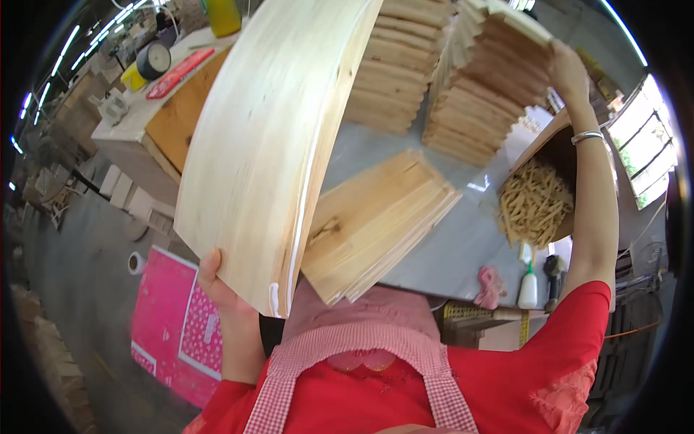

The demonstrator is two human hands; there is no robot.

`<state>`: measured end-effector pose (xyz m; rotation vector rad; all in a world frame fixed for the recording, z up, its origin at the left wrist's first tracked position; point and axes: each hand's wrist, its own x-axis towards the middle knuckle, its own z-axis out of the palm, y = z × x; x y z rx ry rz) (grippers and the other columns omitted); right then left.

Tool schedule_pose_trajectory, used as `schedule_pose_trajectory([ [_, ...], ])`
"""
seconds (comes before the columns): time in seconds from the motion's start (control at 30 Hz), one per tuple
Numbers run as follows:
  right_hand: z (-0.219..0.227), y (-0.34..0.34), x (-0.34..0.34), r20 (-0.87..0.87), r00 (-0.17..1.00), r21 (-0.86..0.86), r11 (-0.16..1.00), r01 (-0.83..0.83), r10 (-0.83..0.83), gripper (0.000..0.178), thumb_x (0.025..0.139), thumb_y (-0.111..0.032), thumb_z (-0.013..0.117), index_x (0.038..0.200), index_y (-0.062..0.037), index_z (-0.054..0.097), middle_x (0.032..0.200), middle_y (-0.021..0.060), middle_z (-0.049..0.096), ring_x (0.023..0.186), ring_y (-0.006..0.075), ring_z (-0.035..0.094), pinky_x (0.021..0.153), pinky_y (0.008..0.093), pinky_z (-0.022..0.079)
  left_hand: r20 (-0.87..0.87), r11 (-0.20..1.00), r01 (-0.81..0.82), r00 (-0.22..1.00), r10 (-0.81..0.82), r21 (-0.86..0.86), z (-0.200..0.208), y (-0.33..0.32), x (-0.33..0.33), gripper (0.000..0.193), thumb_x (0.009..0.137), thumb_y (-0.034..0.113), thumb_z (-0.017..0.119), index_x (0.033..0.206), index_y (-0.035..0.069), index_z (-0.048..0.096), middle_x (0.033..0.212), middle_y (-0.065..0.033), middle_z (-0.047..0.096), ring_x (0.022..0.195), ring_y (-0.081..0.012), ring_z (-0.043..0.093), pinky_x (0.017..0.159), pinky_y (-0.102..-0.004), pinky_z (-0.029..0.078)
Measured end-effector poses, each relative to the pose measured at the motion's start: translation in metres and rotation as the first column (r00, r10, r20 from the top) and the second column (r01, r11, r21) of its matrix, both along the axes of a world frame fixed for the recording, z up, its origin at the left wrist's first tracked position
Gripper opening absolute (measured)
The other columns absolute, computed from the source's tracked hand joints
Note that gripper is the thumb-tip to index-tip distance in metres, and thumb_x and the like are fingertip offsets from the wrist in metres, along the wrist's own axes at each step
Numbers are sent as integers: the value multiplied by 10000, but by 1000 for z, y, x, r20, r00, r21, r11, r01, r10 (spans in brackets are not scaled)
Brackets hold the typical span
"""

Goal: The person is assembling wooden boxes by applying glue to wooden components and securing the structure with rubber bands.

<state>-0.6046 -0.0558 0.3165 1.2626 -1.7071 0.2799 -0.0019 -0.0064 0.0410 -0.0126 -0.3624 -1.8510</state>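
Note:
My left hand (220, 288) grips the lower corner of a long pale wooden board (267, 137), which stands tilted up in front of me. A white, glue-like line runs down the board's narrow edge. My right hand (570, 70) is stretched far to the right, closed on the end of a wooden board (524, 25) at the top of a tall stack of boards (481, 94); its fingertips are partly hidden. Between my arms, several shorter boards (379, 217) lie fanned on the grey table (452, 249), with white along some edges.
Another board stack (394, 69) stands at the back. To the right are a container of small wooden sticks (535, 202), a white bottle with a green top (528, 288) and a pink cloth (490, 286). A side cabinet (137, 137) and pink sheet (170, 318) are left.

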Motion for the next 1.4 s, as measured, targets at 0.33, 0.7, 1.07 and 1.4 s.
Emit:
schedule_pose_trajectory([
  [0.33, -347, 69, 399, 647, 740, 576, 518, -632, 184, 955, 774, -559, 678, 1334, 174, 430, 1379, 414, 398, 1374, 506, 319, 1132, 641, 175, 17, 997, -76, 997, 76, -8, 18, 14, 12, 620, 921, 290, 537, 1431, -35, 399, 1392, -241, 519, 1216, -395, 569, 1049, -534, 447],
  [0.7, -419, 7, 481, 622, 437, 230, 381, -895, 650, 126, 754, -173, 659, 794, -90, 745, 841, 83, 713, 893, 255, 667, 993, 505, 368, 204, 982, -180, 965, 164, 61, 11, 57, 37, 777, 841, 321, 580, 1469, -46, 308, 1407, -246, 483, 1243, -366, 543, 1031, -491, 471],
  [1.07, -370, 85, 391, 551, 770, 518, 592, -617, 321, 925, 695, -389, 790, 1358, 140, 421, 1416, 350, 414, 1338, 464, 396, 1079, 556, 336, 51, 999, -27, 998, 26, 28, -3, 63, 23, 708, 914, 319, 536, 1483, -33, 304, 1419, -242, 484, 1242, -369, 552, 1041, -515, 464],
  [1.4, -375, 238, 287, 751, 612, 459, 468, -755, 250, 677, 755, -40, 611, 1402, 43, 427, 1523, 248, 352, 1420, 422, 335, 1168, 483, 287, 198, 995, -12, 980, -8, 97, -22, 53, 0, 626, 922, 173, 551, 1474, -24, 331, 1435, -207, 482, 1309, -338, 498, 1111, -504, 391],
])
